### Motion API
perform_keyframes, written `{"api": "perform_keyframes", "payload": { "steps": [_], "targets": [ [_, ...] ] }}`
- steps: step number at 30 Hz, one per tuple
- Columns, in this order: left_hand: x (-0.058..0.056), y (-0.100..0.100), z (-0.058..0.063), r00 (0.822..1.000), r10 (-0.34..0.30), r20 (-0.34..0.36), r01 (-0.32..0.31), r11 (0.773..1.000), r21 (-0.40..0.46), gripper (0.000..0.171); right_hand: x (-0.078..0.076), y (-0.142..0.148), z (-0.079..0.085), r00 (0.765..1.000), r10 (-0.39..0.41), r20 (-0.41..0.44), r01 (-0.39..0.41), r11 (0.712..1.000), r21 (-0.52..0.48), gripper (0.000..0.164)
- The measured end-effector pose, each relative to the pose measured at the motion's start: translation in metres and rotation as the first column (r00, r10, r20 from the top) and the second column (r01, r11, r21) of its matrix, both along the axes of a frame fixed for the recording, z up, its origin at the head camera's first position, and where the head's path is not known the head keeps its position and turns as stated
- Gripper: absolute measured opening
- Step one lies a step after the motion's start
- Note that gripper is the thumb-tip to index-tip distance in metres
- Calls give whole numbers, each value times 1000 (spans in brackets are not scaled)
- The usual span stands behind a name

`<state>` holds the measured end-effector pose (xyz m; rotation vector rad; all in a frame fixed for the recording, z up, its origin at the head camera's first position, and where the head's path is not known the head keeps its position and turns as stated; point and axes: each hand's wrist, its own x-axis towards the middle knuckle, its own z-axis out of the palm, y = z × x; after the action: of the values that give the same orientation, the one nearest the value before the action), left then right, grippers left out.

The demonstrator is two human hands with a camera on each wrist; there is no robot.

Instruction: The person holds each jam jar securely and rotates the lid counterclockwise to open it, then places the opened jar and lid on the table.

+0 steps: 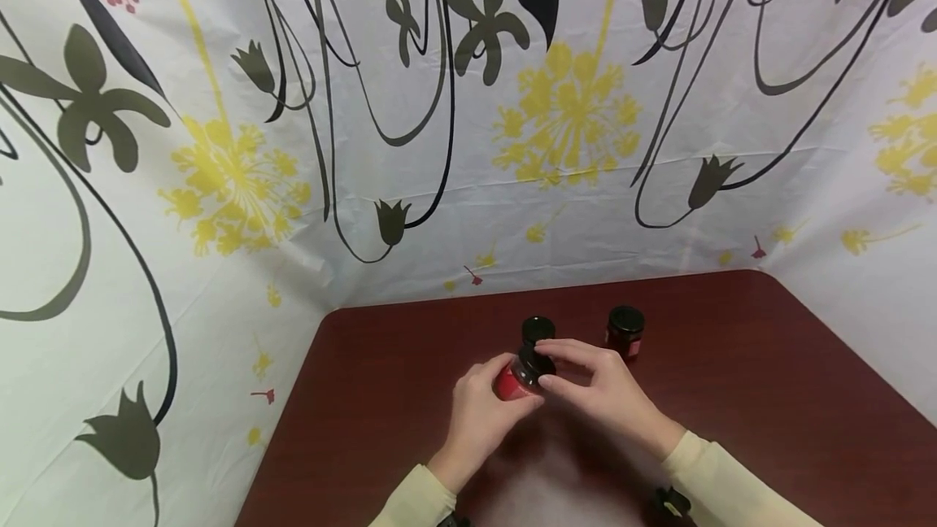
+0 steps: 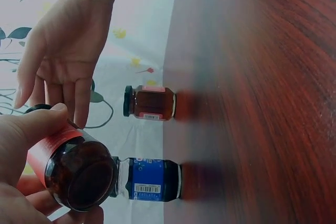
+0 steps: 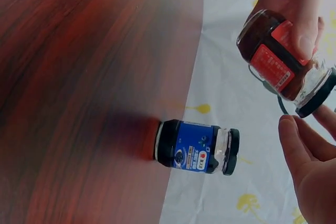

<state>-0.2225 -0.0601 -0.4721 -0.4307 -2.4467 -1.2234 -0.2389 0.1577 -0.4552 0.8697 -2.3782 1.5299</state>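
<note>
My left hand [image 1: 479, 405] grips a glass jar [image 1: 512, 383] with a red label, dark contents and a black lid [image 1: 537, 362]. The jar is lifted off the table and tilted, its base toward the left wrist view, where the jar [image 2: 79, 169] fills the lower left. My right hand [image 1: 607, 385] is at the lid, its fingers fairly straight and spread about it; in the right wrist view a fingertip [image 3: 324, 113] appears to touch the lid, while the thumb looks slightly apart. Just behind stands a jar with a blue label [image 3: 193, 146] and black lid.
Another dark jar with a black lid [image 1: 625, 330] and a pinkish-red label stands farther right on the dark red wooden table [image 1: 410, 348]. White cloth [image 1: 454, 210] printed with flowers hangs behind the table and along its sides.
</note>
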Motion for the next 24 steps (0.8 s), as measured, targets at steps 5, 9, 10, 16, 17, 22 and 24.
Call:
{"api": "perform_keyframes", "payload": {
  "steps": [5,9,10,16,17,22,24],
  "targets": [
    [0,0,-1,1000,-12,-11,12,1000,-6,53,0,-3,-1,999,23,27,-22,999,-42,45],
    [0,0,-2,999,-20,-27,20,1000,-7,50,0,-5,-2,1000,1,23,0,999,-52,45],
    [0,0,-2,999,-22,-28,22,1000,-7,50,0,-5,-2,1000,-4,23,5,998,-58,44],
    [0,1,-3,999,-38,-27,38,999,-4,48,2,-6,1,999,-42,22,43,998,-54,42],
    [0,1,-3,999,-41,-28,41,999,-3,48,2,-6,1,999,-50,17,50,998,-46,42],
    [1,1,-3,998,-57,-32,57,998,5,47,0,-5,-3,998,-63,-3,62,998,-29,41],
    [1,1,-2,998,-61,-35,61,998,5,47,0,-5,-3,998,-66,-7,66,998,-24,41]
  ]
}}
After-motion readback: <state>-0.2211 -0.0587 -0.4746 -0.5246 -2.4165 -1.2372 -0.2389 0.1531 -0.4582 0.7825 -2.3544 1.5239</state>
